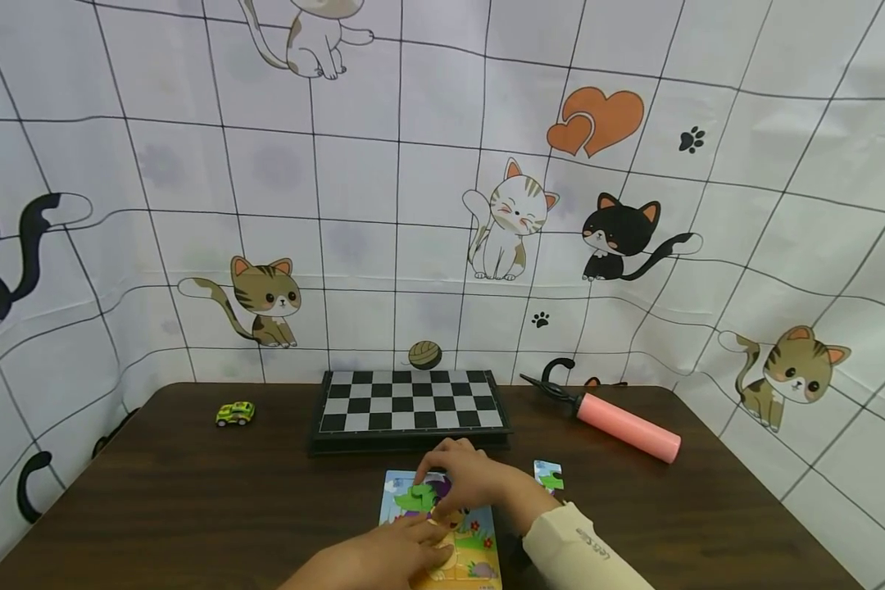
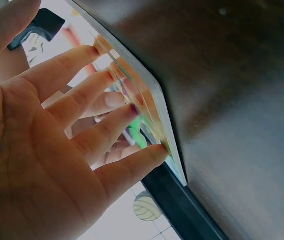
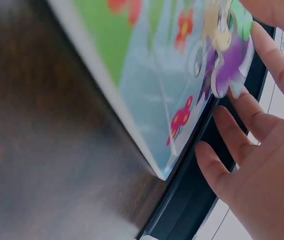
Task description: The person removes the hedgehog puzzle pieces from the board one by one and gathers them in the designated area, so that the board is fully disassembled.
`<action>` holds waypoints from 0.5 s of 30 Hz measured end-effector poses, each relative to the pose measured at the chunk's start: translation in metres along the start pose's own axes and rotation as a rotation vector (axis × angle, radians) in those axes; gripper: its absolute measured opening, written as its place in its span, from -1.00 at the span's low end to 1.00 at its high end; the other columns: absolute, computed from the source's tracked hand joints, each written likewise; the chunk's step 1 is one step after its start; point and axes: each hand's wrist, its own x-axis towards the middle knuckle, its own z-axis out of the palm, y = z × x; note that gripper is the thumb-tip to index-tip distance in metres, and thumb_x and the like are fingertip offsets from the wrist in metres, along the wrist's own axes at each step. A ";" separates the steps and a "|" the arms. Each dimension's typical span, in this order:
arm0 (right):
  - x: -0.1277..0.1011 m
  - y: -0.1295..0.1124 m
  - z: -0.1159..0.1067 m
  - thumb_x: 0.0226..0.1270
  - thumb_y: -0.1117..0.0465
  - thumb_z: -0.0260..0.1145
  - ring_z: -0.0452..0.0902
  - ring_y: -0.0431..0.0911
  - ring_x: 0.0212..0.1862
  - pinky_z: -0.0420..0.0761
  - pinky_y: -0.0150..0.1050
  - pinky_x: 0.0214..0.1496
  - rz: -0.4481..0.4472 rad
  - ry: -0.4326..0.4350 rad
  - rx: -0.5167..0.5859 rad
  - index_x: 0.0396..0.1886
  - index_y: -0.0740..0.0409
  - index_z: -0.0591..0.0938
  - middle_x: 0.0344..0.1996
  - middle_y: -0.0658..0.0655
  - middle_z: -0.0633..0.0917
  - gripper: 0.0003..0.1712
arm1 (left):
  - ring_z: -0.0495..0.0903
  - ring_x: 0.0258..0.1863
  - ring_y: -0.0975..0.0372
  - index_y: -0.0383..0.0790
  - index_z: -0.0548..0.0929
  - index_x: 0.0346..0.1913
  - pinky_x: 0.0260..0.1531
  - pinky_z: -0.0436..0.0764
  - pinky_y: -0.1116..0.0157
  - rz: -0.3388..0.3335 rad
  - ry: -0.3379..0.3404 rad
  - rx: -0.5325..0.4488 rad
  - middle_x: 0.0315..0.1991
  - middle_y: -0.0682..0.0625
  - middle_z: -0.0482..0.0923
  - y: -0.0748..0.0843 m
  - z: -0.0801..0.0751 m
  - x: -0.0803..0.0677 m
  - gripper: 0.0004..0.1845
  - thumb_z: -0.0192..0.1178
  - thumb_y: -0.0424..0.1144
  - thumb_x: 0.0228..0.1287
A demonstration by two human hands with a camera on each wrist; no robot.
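Left hand: the left hand (image 1: 383, 557) lies spread, fingers straight, their tips (image 2: 132, 112) pressing on the colourful cardboard jigsaw puzzle board (image 1: 442, 533); it grips nothing.
Right hand: the right hand (image 1: 465, 475) reaches over the far end of the board, fingers loosely bent, touching a purple-and-green puzzle piece (image 3: 227, 65); whether it pinches the piece or only rests on it I cannot tell, the view being blurred.
Puzzle board: flat on the dark brown wooden table (image 1: 192, 508), near edge, just in front of the folded black-and-white chessboard (image 1: 410, 403).
Loose piece: a small blue-and-green puzzle piece (image 1: 549, 475) lies on the table just beside the right wrist.
Sleeve: a cream sleeve (image 1: 583, 553) covers the right forearm.
Farther off: a small green toy car (image 1: 235, 413) to the left, a pink cylindrical hand pump (image 1: 623, 426) to the right, both well apart from the hands.
Backdrop: a white cloth printed with cartoon cats (image 1: 442, 164).
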 end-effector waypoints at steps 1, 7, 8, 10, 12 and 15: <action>0.000 0.000 0.001 0.05 0.09 0.57 0.27 -0.04 0.20 0.29 0.17 0.26 -0.011 0.010 -0.005 -0.11 -0.32 0.67 0.15 -0.08 0.48 -0.61 | 0.21 0.46 0.07 0.20 0.30 0.49 0.25 0.43 -0.07 0.003 0.002 -0.006 0.49 0.21 0.16 0.000 0.000 0.000 -0.20 0.05 0.44 0.25; 0.000 0.004 0.004 0.36 0.11 0.36 0.42 -0.06 0.15 0.29 0.19 0.21 -0.076 0.108 0.011 -0.11 -0.23 0.72 -0.02 -0.18 0.62 -0.84 | 0.19 0.47 0.08 0.20 0.31 0.49 0.28 0.40 -0.04 -0.010 -0.009 -0.031 0.50 0.20 0.15 0.001 0.000 0.000 -0.21 0.04 0.43 0.26; 0.000 0.005 0.004 0.39 0.13 0.32 0.45 -0.07 0.15 0.27 0.23 0.25 -0.076 0.127 0.029 -0.10 -0.22 0.72 -0.06 -0.20 0.64 -0.84 | 0.19 0.47 0.08 0.21 0.32 0.48 0.28 0.40 -0.04 -0.017 -0.011 -0.035 0.49 0.20 0.16 0.001 0.000 0.001 -0.22 0.05 0.43 0.26; 0.000 0.007 0.004 0.43 0.16 0.29 0.50 -0.10 0.12 0.32 0.21 0.27 -0.068 0.157 0.092 -0.09 -0.18 0.73 -0.12 -0.21 0.67 -0.83 | 0.19 0.47 0.07 0.22 0.33 0.47 0.29 0.39 -0.05 -0.028 -0.014 -0.044 0.50 0.20 0.16 0.002 0.000 0.002 -0.22 0.06 0.43 0.25; 0.000 0.008 0.004 0.44 0.18 0.28 0.56 -0.15 0.05 0.42 0.10 0.26 -0.053 0.182 0.173 -0.10 -0.14 0.74 -0.16 -0.20 0.69 -0.83 | 0.19 0.47 0.06 0.22 0.34 0.47 0.29 0.39 -0.06 -0.035 -0.015 -0.051 0.50 0.20 0.16 0.002 0.000 0.003 -0.23 0.08 0.42 0.24; -0.001 0.010 0.002 0.46 0.17 0.26 0.60 -0.18 -0.07 0.59 -0.10 0.06 -0.031 0.206 0.319 -0.13 -0.04 0.75 -0.18 -0.14 0.69 -0.84 | 0.20 0.46 0.05 0.22 0.34 0.47 0.28 0.39 -0.07 -0.040 -0.024 -0.042 0.50 0.19 0.17 0.000 0.002 0.005 -0.23 0.08 0.42 0.25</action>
